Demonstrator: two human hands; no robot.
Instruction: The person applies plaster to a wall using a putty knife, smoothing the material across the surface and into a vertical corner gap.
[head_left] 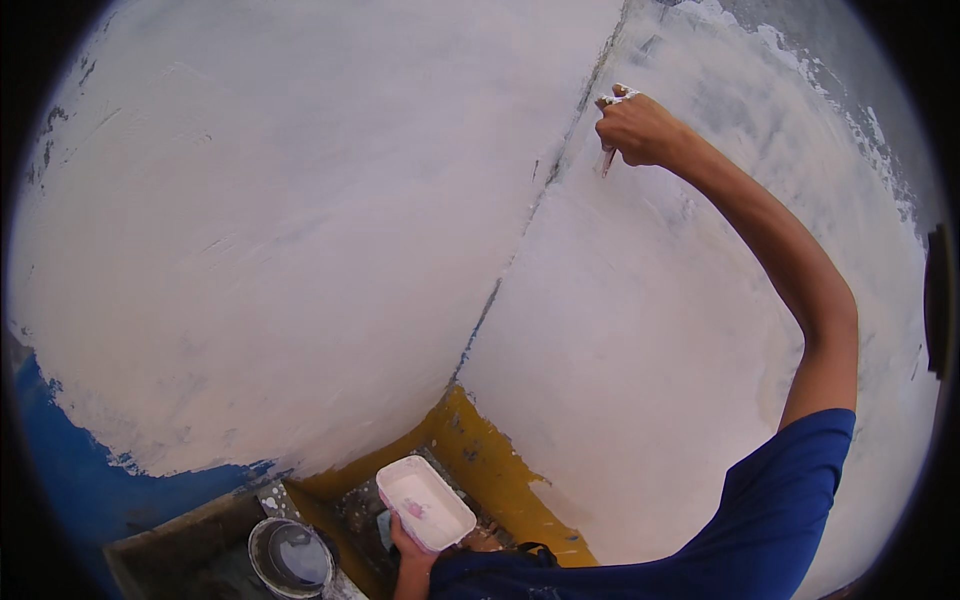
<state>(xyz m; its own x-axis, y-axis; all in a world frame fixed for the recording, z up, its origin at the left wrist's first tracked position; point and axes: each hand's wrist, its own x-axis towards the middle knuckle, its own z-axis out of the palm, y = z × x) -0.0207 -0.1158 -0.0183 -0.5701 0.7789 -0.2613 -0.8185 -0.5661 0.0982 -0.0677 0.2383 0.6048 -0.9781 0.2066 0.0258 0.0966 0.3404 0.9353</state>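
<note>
My right hand point(636, 128) is raised at the upper right, close to the wall corner. Its fingers are closed round a slim tool whose narrow reddish end point(607, 163) points down below the fist; the rest of it is hidden, so its kind cannot be made out. White paste smears the fingers. Low in the view, my left hand point(408, 545) grips the side of a white rectangular plastic tub point(427, 500). The tub is tilted toward me, with white paste and a pinkish patch inside.
Two walls point(300, 230) coated in white meet at a dark, rough corner line point(490, 300). Yellow paint point(480, 450) borders the bottom of the corner, and blue paint point(70, 470) shows at lower left. A round bucket point(290, 557) holding greyish liquid stands left of the tub.
</note>
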